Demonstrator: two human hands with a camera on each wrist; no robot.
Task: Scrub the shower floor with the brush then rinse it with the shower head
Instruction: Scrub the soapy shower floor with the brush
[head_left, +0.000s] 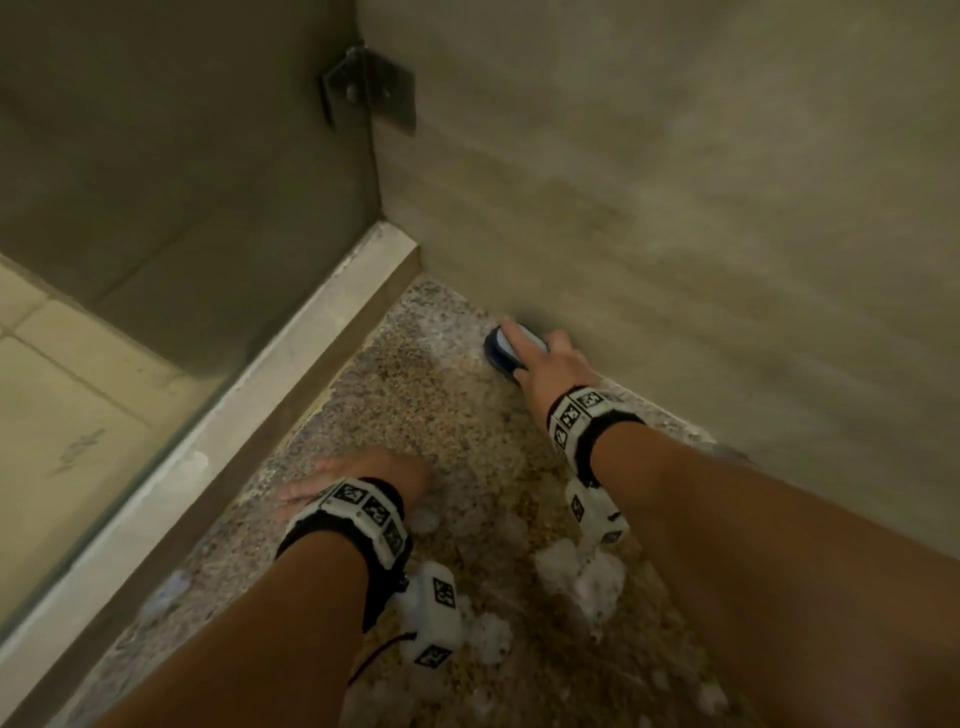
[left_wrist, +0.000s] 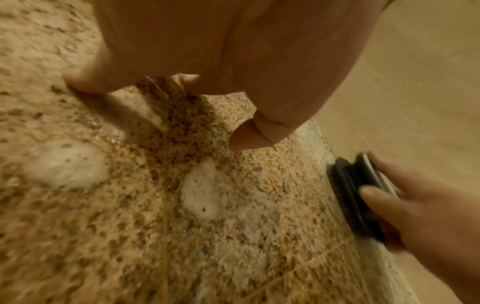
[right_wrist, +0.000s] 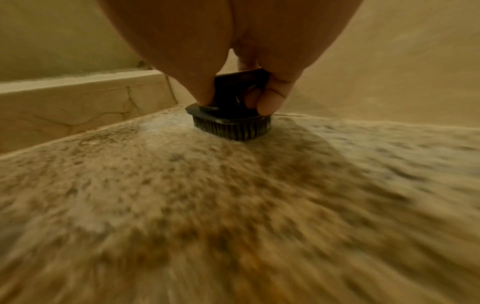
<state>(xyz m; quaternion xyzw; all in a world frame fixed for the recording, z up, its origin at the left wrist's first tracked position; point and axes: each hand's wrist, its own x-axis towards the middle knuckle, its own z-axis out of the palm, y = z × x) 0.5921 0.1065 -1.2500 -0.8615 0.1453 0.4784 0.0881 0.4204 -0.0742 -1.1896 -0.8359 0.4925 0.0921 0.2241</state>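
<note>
Soapy shower floor (head_left: 415, 395) fills centre frame; my right hand (head_left: 550, 364) grips the brush (head_left: 506, 345), left hand (head_left: 353, 480) flat. Suds could slip my bracing palm.

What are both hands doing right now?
Left hand: open, flat on the shower floor.
Right hand: gripping the brush.
</note>
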